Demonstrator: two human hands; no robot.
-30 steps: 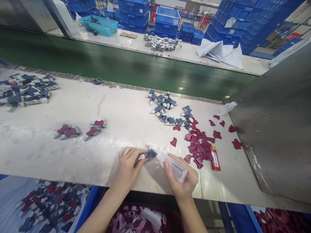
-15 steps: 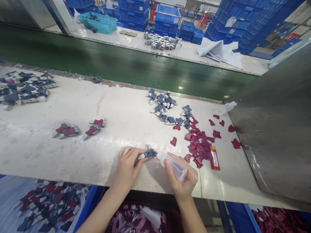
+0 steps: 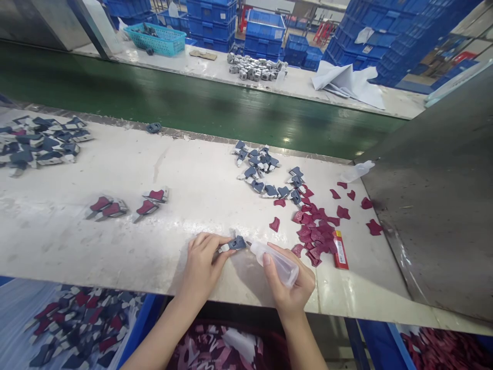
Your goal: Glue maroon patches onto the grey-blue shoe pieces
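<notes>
Between the thumb and fingers of my left hand (image 3: 205, 259) is a small blue-and-white plastic part (image 3: 235, 243), held just above the white bench. My right hand (image 3: 293, 282) is wrapped round a translucent squeeze bottle (image 3: 278, 263), tilted so its dark thin nozzle points left at the part's right end. A small gap shows between nozzle tip and part. Beyond my hands lies a cluster of blue-and-white parts (image 3: 265, 160). Right of it is a heap of maroon pieces (image 3: 316, 234). Several parts with maroon inlays (image 3: 146, 207) sit to the left.
A red box with a yellow end (image 3: 341, 250) lies beside the maroon heap. Another clear bottle (image 3: 357, 171) rests near the metal panel (image 3: 435, 205) on the right. A green belt (image 3: 192, 103) runs behind the bench. Below the edge, a bin at left (image 3: 148, 329) holds parts.
The bottle in my right hand has drawn slightly to the right, opening a small gap between its nozzle and the part. My left hand stays in place.
</notes>
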